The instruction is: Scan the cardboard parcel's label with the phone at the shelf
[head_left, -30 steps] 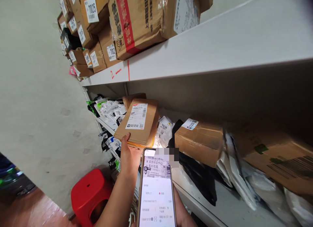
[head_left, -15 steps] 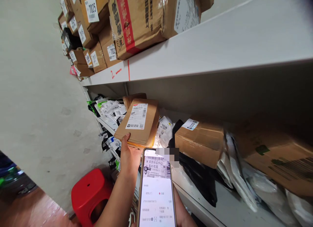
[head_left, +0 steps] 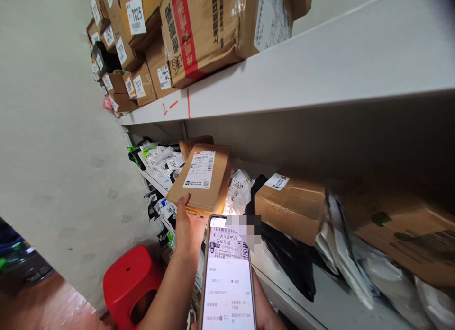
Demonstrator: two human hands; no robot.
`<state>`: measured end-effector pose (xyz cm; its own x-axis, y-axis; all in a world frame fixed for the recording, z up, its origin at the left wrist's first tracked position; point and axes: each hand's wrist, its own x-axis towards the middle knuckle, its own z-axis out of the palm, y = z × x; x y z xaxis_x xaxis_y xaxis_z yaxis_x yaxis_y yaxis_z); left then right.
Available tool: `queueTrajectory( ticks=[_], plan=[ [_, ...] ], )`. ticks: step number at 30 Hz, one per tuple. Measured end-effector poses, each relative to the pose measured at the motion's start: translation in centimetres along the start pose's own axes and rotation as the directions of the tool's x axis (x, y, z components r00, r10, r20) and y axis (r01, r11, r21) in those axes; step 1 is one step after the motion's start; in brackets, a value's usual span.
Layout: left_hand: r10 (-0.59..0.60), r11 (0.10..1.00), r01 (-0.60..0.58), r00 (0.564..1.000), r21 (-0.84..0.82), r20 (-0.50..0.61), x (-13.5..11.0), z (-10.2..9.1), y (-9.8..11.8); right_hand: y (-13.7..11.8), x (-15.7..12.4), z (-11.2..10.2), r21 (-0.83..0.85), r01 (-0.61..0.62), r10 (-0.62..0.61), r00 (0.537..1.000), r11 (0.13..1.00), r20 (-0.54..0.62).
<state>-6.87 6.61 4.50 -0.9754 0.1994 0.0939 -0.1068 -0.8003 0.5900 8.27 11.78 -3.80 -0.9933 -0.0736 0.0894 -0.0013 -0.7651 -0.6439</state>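
Left hand [head_left: 189,228] grips the near edge of a flat brown box [head_left: 201,177], thumb on top and the other fingers hidden, while the right hand [head_left: 261,301] is wrapped around a phone [head_left: 227,279] with its lit screen facing up. That box is at the front of the lower shelf [head_left: 341,301], between a heap of small white packets [head_left: 161,159] and a clear bag [head_left: 239,192] marked 7038, but I can't tell if it rests there. Down on the left is a red stool [head_left: 128,275].
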Motion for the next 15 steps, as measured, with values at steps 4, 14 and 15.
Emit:
queueTrajectory(
  ticks=[4,14,15],
  plan=[
    [-0.018,0.999,0.017,1.0,-0.038,-0.022,-0.3,0.4,0.1,0.4,0.9,-1.2,-0.022,0.009,-0.01,0.999,1.0,-0.031],
    [-0.035,0.998,0.032,0.999,-0.053,-0.039,-0.6,0.9,0.4,-1.1,-0.5,2.2,-0.035,0.014,-0.014,1.0,0.999,-0.004],
    [-0.032,0.998,0.03,0.999,-0.055,-0.03,-0.6,0.9,0.4,-1.0,-0.5,2.0,-0.028,0.024,-0.024,1.0,0.999,0.011]
  ],
)
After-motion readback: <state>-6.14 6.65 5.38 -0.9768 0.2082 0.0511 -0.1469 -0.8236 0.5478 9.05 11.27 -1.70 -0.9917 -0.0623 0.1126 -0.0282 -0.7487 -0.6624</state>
